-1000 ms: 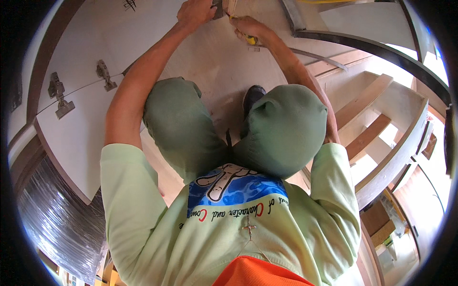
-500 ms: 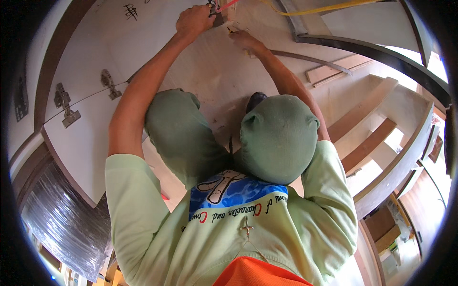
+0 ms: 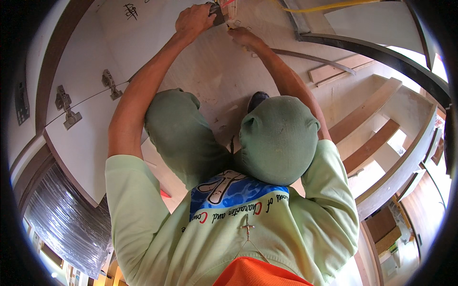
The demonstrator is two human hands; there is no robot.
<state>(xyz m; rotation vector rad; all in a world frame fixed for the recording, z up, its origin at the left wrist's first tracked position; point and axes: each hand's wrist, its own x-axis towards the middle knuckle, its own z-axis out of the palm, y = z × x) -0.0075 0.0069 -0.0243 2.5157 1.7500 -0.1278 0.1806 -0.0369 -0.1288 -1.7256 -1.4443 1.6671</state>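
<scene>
Now yellow tool point(image 3: 229, 27) shows less (right hand point(image 3: 245, 38) covers most).

The dark block point(image 3: 218, 15) in the left hand point(image 3: 194, 21) is partly covered by the fingers and cut off by the top edge, so its kind cannot be told. Just right of it, the wood strip point(image 3: 231, 10) also runs out of view. The right hand point(image 3: 244, 38) hides most of a tool point(image 3: 229, 27), leaving a small tip. Beyond that hand, the yellow cord point(image 3: 329, 7) leaves the top; nearer the body, a knee point(image 3: 281, 138) covers part of the shoe point(image 3: 257, 99).
</scene>
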